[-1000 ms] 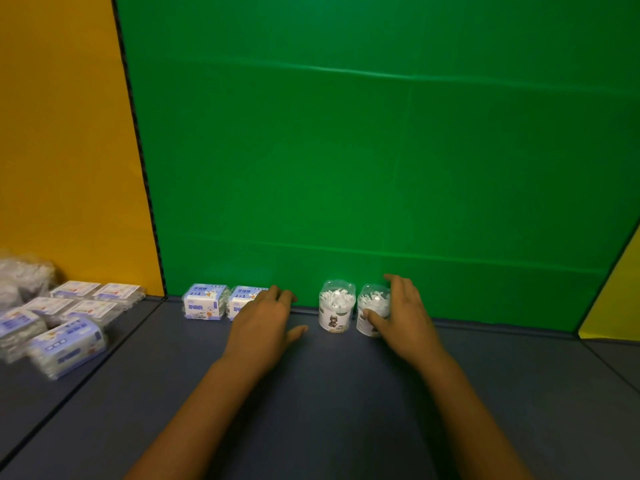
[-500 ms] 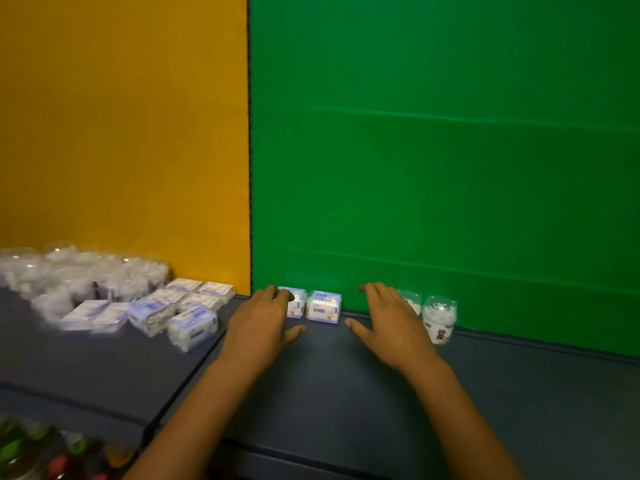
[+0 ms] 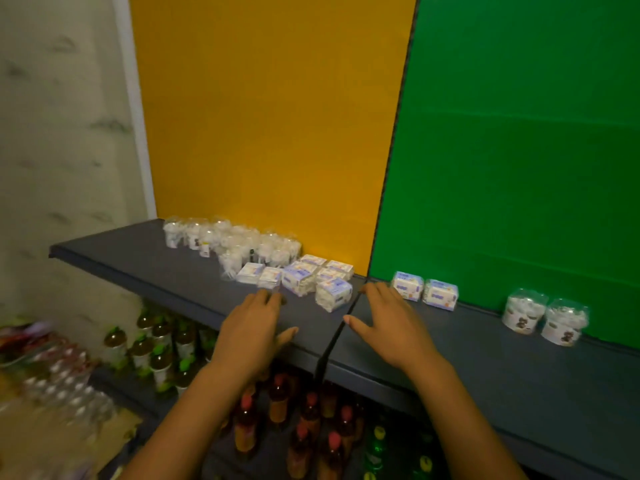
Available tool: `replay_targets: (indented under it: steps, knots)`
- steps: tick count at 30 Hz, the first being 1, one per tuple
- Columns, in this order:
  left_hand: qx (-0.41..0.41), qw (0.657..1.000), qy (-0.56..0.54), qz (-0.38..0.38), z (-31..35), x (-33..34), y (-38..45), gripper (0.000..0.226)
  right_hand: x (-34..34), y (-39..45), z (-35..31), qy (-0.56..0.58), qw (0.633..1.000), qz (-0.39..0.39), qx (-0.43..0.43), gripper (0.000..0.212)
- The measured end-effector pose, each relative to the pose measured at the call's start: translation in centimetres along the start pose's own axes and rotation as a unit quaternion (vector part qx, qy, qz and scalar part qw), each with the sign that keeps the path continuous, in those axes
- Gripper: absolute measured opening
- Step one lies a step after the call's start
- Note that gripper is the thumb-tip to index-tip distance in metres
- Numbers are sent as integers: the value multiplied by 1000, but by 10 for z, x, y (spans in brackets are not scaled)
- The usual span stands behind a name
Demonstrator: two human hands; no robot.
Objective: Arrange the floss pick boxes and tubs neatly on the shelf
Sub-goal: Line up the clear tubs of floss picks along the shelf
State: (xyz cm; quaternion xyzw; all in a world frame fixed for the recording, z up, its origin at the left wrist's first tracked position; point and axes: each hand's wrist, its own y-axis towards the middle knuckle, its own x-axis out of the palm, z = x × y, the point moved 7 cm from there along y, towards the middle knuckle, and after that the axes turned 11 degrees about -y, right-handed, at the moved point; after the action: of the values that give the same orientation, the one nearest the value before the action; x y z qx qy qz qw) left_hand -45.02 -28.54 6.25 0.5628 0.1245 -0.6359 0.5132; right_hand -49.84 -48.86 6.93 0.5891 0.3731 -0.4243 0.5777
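Two floss pick boxes (image 3: 424, 289) stand side by side against the green panel, and two clear tubs (image 3: 545, 317) stand to their right. A loose pile of several boxes (image 3: 304, 276) lies before the orange panel, with a cluster of several tubs (image 3: 228, 240) behind it to the left. My left hand (image 3: 254, 332) hovers open over the shelf's front, just short of the box pile. My right hand (image 3: 389, 322) is open too, fingers spread, its fingertips close to the left box of the pair. Neither hand holds anything.
The dark grey shelf (image 3: 485, 368) runs from a white wall at left to the right edge, with a seam between its two boards. Below it stand many drink bottles (image 3: 159, 351) with green and red caps. Cardboard lies at lower left.
The view has swung left, bringing the pile of boxes and tubs into sight. My right hand left the tubs and both hands moved left toward the boxes.
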Motion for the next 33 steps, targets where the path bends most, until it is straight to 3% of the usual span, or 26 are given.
replay_targets:
  steps: [10, 26, 33]
  knots:
    - [-56, 997, 15, 50, -78, -49, -18, 54, 3, 42, -78, 33, 998, 24, -54, 56]
    - [-122, 989, 18, 82, -155, -39, 76, 51, 61, 182, -83, 127, 988, 32, -79, 50]
    - [-130, 990, -17, 54, -190, -10, 109, 53, 95, 218, -89, 115, 992, 4, -60, 50]
